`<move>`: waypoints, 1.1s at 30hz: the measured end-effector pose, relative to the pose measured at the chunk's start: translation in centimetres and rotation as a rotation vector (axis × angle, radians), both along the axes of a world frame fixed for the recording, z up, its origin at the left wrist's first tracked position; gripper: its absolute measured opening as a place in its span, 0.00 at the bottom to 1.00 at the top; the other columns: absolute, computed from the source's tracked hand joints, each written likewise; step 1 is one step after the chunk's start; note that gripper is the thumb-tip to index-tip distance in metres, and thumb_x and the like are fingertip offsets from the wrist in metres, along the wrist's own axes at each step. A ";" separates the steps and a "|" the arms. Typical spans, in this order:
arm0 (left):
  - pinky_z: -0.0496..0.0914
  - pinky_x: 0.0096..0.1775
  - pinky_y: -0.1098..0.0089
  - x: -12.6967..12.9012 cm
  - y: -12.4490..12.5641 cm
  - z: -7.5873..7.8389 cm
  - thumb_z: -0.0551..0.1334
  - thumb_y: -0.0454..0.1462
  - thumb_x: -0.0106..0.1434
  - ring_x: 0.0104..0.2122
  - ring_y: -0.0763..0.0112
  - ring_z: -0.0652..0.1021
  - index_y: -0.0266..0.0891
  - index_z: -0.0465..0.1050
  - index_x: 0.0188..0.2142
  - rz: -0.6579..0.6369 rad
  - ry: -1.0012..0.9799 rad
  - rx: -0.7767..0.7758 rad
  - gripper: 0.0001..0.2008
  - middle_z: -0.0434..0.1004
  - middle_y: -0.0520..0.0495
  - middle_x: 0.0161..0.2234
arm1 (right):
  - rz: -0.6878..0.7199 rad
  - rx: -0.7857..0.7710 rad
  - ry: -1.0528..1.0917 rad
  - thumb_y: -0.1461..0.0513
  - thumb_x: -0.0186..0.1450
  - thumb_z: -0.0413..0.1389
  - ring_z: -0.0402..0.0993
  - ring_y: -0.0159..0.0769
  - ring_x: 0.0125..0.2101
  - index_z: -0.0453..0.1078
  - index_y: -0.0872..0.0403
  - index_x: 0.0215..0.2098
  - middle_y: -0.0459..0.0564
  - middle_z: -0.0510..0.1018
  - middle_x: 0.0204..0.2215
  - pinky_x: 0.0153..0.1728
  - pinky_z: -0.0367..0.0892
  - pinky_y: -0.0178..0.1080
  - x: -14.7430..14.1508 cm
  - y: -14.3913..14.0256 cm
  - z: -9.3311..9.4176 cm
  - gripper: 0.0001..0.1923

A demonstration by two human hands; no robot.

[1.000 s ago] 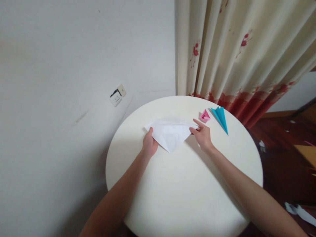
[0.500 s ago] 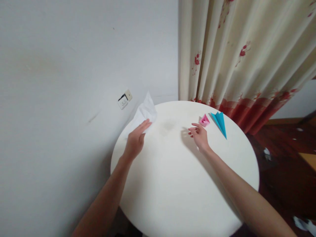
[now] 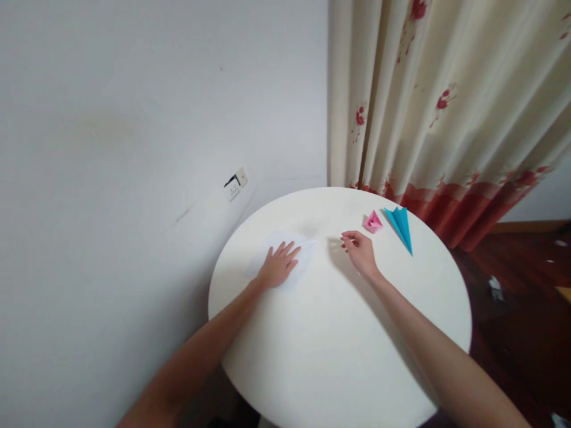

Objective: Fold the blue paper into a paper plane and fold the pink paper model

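Note:
My left hand (image 3: 277,267) lies flat, fingers spread, on a folded white paper (image 3: 303,252) at the left part of the round white table (image 3: 339,333). The paper blends with the tabletop and part of it is hidden under the palm. My right hand (image 3: 359,252) rests near the table's middle with fingers loosely curled and nothing in it. Just beyond its fingertips sits a small pink folded paper shape (image 3: 372,222). Beside that lies a blue paper plane (image 3: 401,224), pointing toward the right edge.
A grey wall with a socket (image 3: 235,185) stands to the left. A cream curtain with red flowers (image 3: 446,107) hangs behind the table. Dark wooden floor (image 3: 517,297) with white paper scraps lies to the right.
The white paper was held by both hands at the centre, then swung up to the left by my left hand, and now lies flat under that hand. My right hand let go.

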State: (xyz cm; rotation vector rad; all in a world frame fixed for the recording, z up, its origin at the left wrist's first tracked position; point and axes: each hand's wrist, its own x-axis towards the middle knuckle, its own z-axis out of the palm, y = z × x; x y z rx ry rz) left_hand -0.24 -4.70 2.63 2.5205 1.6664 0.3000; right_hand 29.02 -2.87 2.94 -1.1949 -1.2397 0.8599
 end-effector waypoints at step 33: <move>0.78 0.40 0.66 7.5 1.3 -0.6 0.61 0.37 0.66 0.45 0.62 0.78 0.43 0.81 0.41 -0.062 -0.746 0.113 0.09 0.75 0.42 0.47 | 0.386 0.206 -0.556 0.64 0.69 0.51 0.67 0.31 0.24 0.74 0.55 0.26 0.47 0.76 0.24 0.29 0.59 0.33 -3.2 -3.8 1.4 0.15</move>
